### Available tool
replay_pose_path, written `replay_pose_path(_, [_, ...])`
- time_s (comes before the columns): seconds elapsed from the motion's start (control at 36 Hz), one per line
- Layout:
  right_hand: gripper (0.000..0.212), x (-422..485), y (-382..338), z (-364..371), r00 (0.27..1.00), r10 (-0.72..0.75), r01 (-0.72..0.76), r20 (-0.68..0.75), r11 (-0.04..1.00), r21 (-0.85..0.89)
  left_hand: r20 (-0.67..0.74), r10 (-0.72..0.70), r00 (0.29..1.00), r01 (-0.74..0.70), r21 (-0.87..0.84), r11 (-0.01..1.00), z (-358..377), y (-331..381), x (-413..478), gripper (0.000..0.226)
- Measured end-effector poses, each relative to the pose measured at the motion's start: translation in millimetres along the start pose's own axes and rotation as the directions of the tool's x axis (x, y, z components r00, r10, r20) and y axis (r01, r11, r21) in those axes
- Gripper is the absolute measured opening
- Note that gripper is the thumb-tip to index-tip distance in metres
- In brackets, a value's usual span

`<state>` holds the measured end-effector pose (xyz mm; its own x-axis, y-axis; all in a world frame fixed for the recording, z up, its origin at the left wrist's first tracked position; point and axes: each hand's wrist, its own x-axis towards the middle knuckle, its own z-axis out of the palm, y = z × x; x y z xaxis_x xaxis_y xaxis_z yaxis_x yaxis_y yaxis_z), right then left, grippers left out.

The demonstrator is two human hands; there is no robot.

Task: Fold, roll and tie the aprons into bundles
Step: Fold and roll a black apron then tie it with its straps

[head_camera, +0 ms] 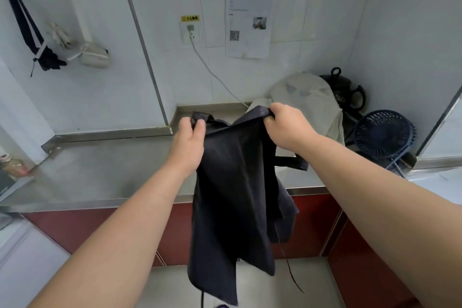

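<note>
One dark apron (232, 182), held up in the air at the front edge of the steel desk (100, 170).
Grip: left hand (188, 142) fingers (183, 125) pinch its top left corner, right hand (290, 130) fingers (270, 121) clamp the top right edge; cloth hangs past the desk front, strap (292, 275) trailing. Pale cloth (312, 102), black pot (347, 92), blue fan (385, 135) at the desk's right rear.

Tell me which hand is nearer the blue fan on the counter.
Right. The right hand grips the dark apron at its top edge, left of the blue fan. The left hand grips the other corner, even farther left.
</note>
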<state>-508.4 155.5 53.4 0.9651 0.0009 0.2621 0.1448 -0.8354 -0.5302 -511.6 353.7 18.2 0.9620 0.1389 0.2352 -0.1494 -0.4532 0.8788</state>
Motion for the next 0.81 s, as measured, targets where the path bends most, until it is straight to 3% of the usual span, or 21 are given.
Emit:
replay_pose_path(0.06, [0.013,1.1,4.3,-4.2,1.0,0.007,-0.007,-0.01,1.0,-0.023,0.072,0.035,0.997,-0.032,-0.03,0.999,-0.9,2.4,0.5,0.035])
replay_pose_path(0.11, [0.016,0.7,8.2,-8.6,1.0,0.009,-0.01,-0.029,0.999,-0.045,0.097,0.056,0.994,-0.064,0.083,0.995,-2.6,2.4,2.5,0.047])
replay_pose_path(0.22, [0.015,1.9,12.8,-16.6,0.998,0.067,-0.068,-0.019,0.994,-0.084,0.008,0.129,0.992,-0.117,0.476,0.871,-8.5,-4.4,11.7,0.011])
replay_pose_path(0.31, [0.016,0.2,11.8,-20.3,0.996,0.038,-0.045,-0.086,0.996,-0.077,-0.143,0.238,0.961,-0.141,0.488,0.862,-9.6,-4.3,11.2,0.015])
replay_pose_path(0.36, [0.02,-1.4,9.1,-22.9,0.972,0.011,-0.01,-0.235,1.0,0.005,-0.318,0.377,0.87,-0.227,0.42,0.878,-8.6,2.8,4.0,0.023])
replay_pose_path(0.39, [0.018,1.0,9.1,-24.1,0.97,0.021,-0.017,-0.241,1.0,0.02,-0.365,0.407,0.838,-0.252,0.402,0.88,-7.3,6.2,2.8,0.024])
replay_pose_path(0.44, [0.017,4.1,9.1,-23.6,0.991,0.081,-0.082,-0.109,0.997,-0.002,-0.292,0.331,0.897,-0.184,0.434,0.882,-6.1,6.6,5.7,0.017])
replay_pose_path(0.5, [0.031,3.9,10.2,-22.0,0.989,0.113,-0.108,-0.094,0.993,0.048,-0.182,0.157,0.971,-0.041,0.52,0.853,-5.0,3.2,10.0,0.01])
replay_pose_path(0.56, [0.037,2.0,8.8,-22.7,0.979,0.129,-0.104,-0.157,0.982,0.158,-0.203,0.111,0.973,0.007,0.508,0.861,-5.2,3.7,10.7,0.01])
replay_pose_path(0.67, [0.037,9.3,2.1,-22.8,0.985,0.161,-0.138,-0.059,0.948,0.288,-0.253,0.06,0.965,0.071,0.479,0.875,-9.0,2.7,19.4,0.013])
replay_pose_path(0.75, [0.037,19.3,-3.1,-21.8,0.964,0.264,-0.206,-0.029,0.814,0.543,-0.192,-0.001,0.981,0.057,0.286,0.957,-6.9,7.9,25.6,0.022])
replay_pose_path(0.81, [0.033,26.5,-4.7,-20.6,0.959,0.282,-0.217,-0.014,0.769,0.601,-0.205,-0.048,0.978,0.069,0.097,0.993,-3.7,15.2,31.3,0.022])
